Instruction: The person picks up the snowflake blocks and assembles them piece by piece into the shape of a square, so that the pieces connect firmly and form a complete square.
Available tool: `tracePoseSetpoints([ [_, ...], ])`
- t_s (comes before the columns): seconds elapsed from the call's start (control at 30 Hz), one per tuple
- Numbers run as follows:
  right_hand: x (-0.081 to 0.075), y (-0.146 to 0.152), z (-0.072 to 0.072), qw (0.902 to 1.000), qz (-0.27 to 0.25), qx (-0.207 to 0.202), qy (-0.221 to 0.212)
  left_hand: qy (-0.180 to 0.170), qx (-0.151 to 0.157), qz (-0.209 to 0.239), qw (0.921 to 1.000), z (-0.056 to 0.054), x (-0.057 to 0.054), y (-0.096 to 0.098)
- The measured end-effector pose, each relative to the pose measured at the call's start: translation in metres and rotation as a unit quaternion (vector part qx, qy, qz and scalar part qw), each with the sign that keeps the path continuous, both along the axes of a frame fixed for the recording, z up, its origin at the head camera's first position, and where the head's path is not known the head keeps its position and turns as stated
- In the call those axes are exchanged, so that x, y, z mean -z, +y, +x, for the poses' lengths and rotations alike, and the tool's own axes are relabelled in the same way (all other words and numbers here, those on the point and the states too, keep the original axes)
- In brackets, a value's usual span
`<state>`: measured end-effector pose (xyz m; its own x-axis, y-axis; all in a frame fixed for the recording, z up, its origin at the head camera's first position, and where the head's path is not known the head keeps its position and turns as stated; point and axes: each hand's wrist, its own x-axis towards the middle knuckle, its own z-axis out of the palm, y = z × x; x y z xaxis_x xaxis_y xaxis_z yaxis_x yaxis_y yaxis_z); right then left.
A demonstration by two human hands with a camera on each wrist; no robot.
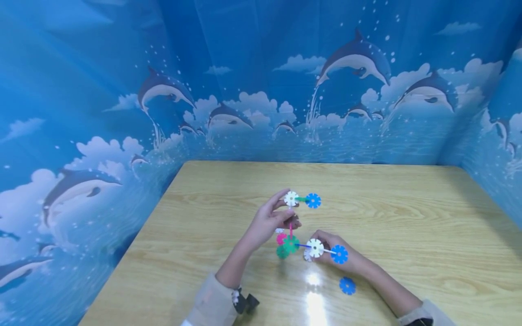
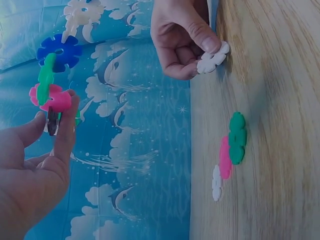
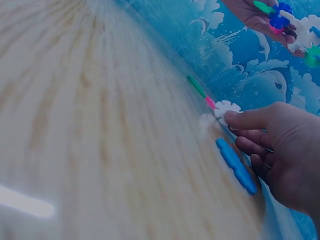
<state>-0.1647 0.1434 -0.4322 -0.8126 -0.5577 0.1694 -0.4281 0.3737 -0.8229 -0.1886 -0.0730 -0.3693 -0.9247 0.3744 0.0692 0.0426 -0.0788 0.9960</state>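
My left hand (image 1: 269, 221) holds up a chain of interlocking flower-shaped plastic discs, pinching it between thumb and fingers near a pink disc (image 2: 52, 97). A green disc (image 1: 291, 244), a white disc (image 1: 315, 248) and a blue disc (image 1: 339, 254) hang toward the right on one arm of the chain. On its upper arm are another white disc (image 1: 291, 198) and another blue disc (image 1: 313, 200). Low over the tabletop, my right hand (image 3: 285, 145) pinches a loose white disc (image 2: 213, 57) between thumb and fingers. In the head view the chain partly covers that disc.
On the wooden table (image 1: 204, 194), a loose green disc (image 2: 237, 137), pink disc (image 2: 225, 157) and white disc (image 2: 216, 183) lie in a row. A loose blue disc (image 1: 347, 285) lies beside the right forearm. A dolphin-print curtain (image 1: 261, 81) surrounds the table's back and sides.
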Motion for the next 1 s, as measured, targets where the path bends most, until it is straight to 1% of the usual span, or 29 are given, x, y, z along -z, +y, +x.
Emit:
tracePoseSetpoints([
  [0.07, -0.005, -0.001, 0.001, 0.9998, -0.019, -0.006, -0.004, -0.002, -0.001, 0.002, 1.0000, 0.001, -0.001, 0.000],
  [0.2, -0.008, -0.001, 0.001, 0.9986, -0.040, -0.027, 0.021, 0.001, -0.001, 0.002, 1.0000, 0.001, -0.002, -0.001],
  [0.3, -0.009, -0.001, 0.001, 0.9979, -0.048, -0.035, 0.028, 0.001, 0.001, -0.001, 1.0000, 0.001, -0.002, -0.001],
  [0.47, -0.009, 0.000, -0.001, 0.9983, -0.047, -0.021, 0.026, 0.001, 0.002, -0.005, 1.0000, 0.000, -0.002, -0.002],
  [0.6, -0.004, 0.002, -0.006, 0.9981, -0.055, 0.005, 0.027, 0.004, 0.001, 0.001, 1.0000, 0.001, -0.003, -0.002],
  [0.7, 0.002, 0.005, -0.012, 0.9976, -0.052, 0.043, 0.013, 0.007, 0.000, 0.003, 1.0000, 0.001, -0.003, -0.001],
  [0.8, 0.005, 0.008, -0.017, 0.9952, -0.054, 0.082, -0.008, 0.009, 0.002, 0.005, 0.9999, 0.001, -0.002, -0.001],
  [0.9, 0.001, 0.012, -0.019, 0.9921, -0.070, 0.104, -0.012, 0.009, 0.003, 0.008, 0.9999, 0.001, -0.002, -0.002],
  [1.0, -0.005, 0.016, -0.023, 0.9908, -0.077, 0.112, 0.000, 0.008, 0.003, 0.010, 0.9999, 0.001, -0.002, -0.002],
])
